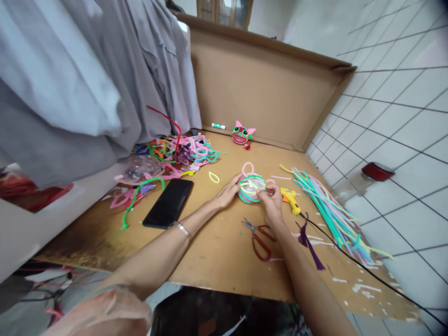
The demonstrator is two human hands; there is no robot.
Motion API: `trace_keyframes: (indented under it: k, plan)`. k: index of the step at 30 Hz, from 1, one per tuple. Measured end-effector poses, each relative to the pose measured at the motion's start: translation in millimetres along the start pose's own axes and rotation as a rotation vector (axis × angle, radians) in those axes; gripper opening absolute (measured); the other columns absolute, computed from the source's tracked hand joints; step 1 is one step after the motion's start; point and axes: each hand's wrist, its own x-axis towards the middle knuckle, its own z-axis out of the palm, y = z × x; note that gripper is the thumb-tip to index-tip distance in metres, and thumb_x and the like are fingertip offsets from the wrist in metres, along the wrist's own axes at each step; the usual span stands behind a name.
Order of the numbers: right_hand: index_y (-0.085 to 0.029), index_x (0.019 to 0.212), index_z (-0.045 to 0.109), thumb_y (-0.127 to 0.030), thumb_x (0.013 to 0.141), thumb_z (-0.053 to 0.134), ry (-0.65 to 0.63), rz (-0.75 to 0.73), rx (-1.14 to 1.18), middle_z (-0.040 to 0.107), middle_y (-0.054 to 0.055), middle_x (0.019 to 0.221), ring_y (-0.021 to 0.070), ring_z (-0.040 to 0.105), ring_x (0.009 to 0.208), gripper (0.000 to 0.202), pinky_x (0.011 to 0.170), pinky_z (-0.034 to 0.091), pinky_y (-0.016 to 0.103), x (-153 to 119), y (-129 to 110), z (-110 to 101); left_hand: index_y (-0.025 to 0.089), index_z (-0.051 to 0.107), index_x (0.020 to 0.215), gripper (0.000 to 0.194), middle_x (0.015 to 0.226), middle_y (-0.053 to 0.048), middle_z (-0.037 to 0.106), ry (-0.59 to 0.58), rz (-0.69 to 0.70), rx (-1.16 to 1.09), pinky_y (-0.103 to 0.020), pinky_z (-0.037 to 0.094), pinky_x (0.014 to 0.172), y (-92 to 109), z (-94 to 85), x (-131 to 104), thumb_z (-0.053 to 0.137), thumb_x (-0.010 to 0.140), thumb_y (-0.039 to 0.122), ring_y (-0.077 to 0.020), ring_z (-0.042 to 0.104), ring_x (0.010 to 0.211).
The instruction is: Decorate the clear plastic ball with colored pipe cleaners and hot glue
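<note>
A clear round craft piece (250,196), ringed with green pipe cleaner, sits on the table between my hands. Pink pipe-cleaner loops (248,167) stick up from it like ears, and a pale yellow pipe cleaner (249,188) lies across its front. My left hand (229,192) grips its left side, thumb and fingers against the rim. On the right side, my right hand (272,199) has its fingers pinched at the piece, near the yellow strip's end; the exact contact is hidden. Red-handled scissors (262,237) lie just below, with a yellow glue gun (290,200) beside my right hand.
A finished pipe-cleaner animal head (241,134) and a glue stick (219,126) are by the cardboard wall (255,84). Left are a tangled pipe-cleaner pile (196,150) and a black phone (168,203). Right lie loose pipe cleaners (322,210), a purple tassel (311,247) and a black cord (364,266).
</note>
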Motion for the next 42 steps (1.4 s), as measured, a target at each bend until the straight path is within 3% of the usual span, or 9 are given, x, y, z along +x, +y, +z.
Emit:
trace_keyframes:
  k: [9, 15, 42]
  plan:
    - [-0.025, 0.085, 0.043, -0.031, 0.048, 0.077, -0.028, 0.072, 0.118, 0.048, -0.009, 0.075, 0.0106, 0.05, 0.066, 0.051, 0.064, 0.044, 0.026, 3, -9, 0, 0.019, 0.048, 0.143, 0.061, 0.151, -0.009, 0.05, -0.007, 0.036, -0.033, -0.047, 0.028, 0.121, 0, -0.3, 0, 0.048, 0.083, 0.033, -0.0306, 0.044, 0.141]
    - [-0.026, 0.087, 0.041, -0.032, 0.05, 0.078, -0.074, 0.111, 0.157, 0.048, -0.009, 0.075, 0.0105, 0.052, 0.067, 0.053, 0.063, 0.045, 0.025, 6, -3, -3, 0.016, 0.043, 0.146, 0.064, 0.154, -0.011, 0.046, -0.01, -0.014, -0.02, -0.048, 0.026, 0.122, 1, -1.6, -2, 0.048, 0.085, 0.036, -0.0316, 0.039, 0.144]
    - [-0.025, 0.085, 0.044, -0.036, 0.05, 0.077, -0.05, 0.071, 0.164, 0.052, -0.009, 0.073, 0.0109, 0.05, 0.065, 0.049, 0.065, 0.044, 0.026, 3, 3, -1, 0.018, 0.046, 0.144, 0.063, 0.152, -0.011, 0.049, 0.003, -0.011, -0.077, -0.047, 0.029, 0.12, 2, 1.1, -1, 0.05, 0.083, 0.036, -0.0305, 0.043, 0.141]
